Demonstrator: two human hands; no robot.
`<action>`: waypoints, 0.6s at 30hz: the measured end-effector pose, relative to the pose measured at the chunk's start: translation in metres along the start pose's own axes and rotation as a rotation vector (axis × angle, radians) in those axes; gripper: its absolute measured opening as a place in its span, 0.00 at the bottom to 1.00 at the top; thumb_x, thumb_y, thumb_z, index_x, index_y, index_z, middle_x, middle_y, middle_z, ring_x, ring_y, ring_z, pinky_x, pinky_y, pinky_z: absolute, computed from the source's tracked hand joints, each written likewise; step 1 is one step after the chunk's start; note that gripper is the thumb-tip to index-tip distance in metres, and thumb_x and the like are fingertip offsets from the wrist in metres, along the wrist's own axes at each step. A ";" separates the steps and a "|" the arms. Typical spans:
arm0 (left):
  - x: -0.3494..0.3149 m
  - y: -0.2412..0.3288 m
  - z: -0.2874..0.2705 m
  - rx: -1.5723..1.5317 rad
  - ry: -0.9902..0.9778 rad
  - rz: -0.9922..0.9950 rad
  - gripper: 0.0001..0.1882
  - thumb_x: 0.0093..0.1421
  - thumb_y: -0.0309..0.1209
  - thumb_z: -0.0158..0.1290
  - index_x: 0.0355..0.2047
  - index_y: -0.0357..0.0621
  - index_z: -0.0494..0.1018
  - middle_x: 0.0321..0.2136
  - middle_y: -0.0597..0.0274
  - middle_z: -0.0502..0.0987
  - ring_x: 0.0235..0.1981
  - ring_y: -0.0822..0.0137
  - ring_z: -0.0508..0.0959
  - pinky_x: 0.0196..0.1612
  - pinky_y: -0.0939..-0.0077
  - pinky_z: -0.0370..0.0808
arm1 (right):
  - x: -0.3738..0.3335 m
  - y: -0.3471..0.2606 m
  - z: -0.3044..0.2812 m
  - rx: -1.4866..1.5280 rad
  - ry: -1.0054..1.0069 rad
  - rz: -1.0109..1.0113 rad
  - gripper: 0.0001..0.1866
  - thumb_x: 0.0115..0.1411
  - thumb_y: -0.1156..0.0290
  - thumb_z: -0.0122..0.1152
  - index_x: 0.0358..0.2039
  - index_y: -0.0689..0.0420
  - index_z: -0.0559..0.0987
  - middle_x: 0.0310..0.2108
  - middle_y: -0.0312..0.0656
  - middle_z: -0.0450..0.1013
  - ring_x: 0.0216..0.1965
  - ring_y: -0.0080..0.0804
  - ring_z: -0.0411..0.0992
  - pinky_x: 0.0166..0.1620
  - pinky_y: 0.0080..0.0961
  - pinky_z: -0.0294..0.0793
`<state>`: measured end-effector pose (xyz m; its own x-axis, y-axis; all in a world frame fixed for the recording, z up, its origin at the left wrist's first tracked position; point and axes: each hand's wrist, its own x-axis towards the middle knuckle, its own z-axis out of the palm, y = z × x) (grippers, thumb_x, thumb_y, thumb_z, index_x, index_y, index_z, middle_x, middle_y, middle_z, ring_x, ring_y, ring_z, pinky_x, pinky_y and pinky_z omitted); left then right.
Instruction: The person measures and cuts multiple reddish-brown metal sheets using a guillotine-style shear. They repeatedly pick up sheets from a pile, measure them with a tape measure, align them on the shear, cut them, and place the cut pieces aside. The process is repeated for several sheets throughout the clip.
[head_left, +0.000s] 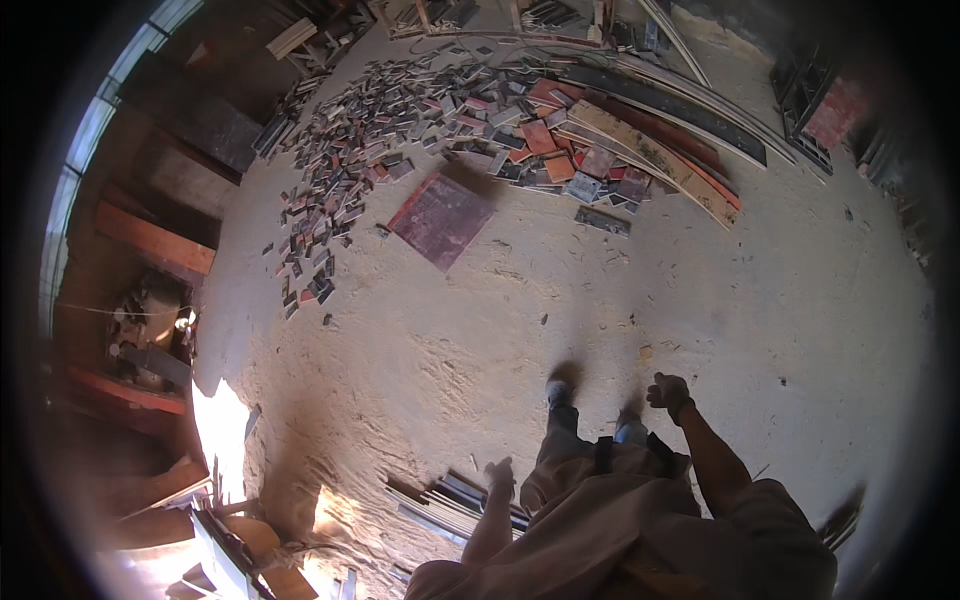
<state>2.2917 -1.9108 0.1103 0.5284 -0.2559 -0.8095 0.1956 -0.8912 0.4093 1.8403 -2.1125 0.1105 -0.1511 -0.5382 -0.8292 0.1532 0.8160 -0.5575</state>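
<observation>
While daylight [82, 150] edges the left side, a dusty floor [430, 350] carries a broad heap of offcuts [390, 125].
Strips [437, 507] lie below the left hand [499, 472], partly hidden by its forearm [487, 535]; whether it is spread, I cannot tell. Curled closed, the right hand [669, 391] is well apart from them.

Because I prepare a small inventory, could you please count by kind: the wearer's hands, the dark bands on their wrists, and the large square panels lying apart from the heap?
Hands: 2 (left hand, right hand)
Wristband: 1
Square panel: 1
Total: 4
</observation>
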 end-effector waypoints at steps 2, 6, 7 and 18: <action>0.013 -0.017 0.001 0.646 -0.185 -0.013 0.33 0.59 0.41 0.60 0.60 0.34 0.69 0.30 0.53 0.76 0.30 0.57 0.78 0.33 0.62 0.75 | 0.008 0.048 -0.078 0.110 0.033 0.111 0.19 0.69 0.56 0.54 0.40 0.62 0.77 0.29 0.47 0.77 0.23 0.41 0.77 0.24 0.40 0.79; 0.045 0.079 0.065 0.944 -0.439 0.276 0.31 0.60 0.41 0.59 0.60 0.37 0.69 0.33 0.53 0.76 0.32 0.55 0.78 0.34 0.59 0.75 | -0.017 0.150 -0.221 0.177 0.433 0.209 0.21 0.69 0.54 0.54 0.27 0.60 0.76 0.21 0.47 0.75 0.19 0.40 0.75 0.19 0.42 0.69; 0.046 0.116 0.102 0.931 -0.497 0.309 0.30 0.60 0.41 0.59 0.59 0.37 0.70 0.34 0.53 0.76 0.32 0.55 0.78 0.35 0.58 0.75 | -0.030 0.176 -0.243 0.091 0.654 0.276 0.22 0.68 0.54 0.55 0.25 0.59 0.76 0.18 0.46 0.73 0.19 0.41 0.75 0.20 0.42 0.71; -0.186 0.135 0.492 0.935 -0.640 0.579 0.25 0.62 0.40 0.56 0.58 0.45 0.71 0.42 0.53 0.77 0.37 0.51 0.79 0.38 0.49 0.75 | -0.225 0.407 -0.305 0.672 0.773 0.480 0.22 0.64 0.56 0.57 0.27 0.64 0.84 0.25 0.47 0.82 0.23 0.36 0.82 0.27 0.35 0.82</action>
<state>1.8132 -2.1680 0.1085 -0.2013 -0.5963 -0.7772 -0.7223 -0.4456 0.5289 1.6388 -1.5951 0.0832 -0.4631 0.2657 -0.8455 0.8167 0.4985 -0.2906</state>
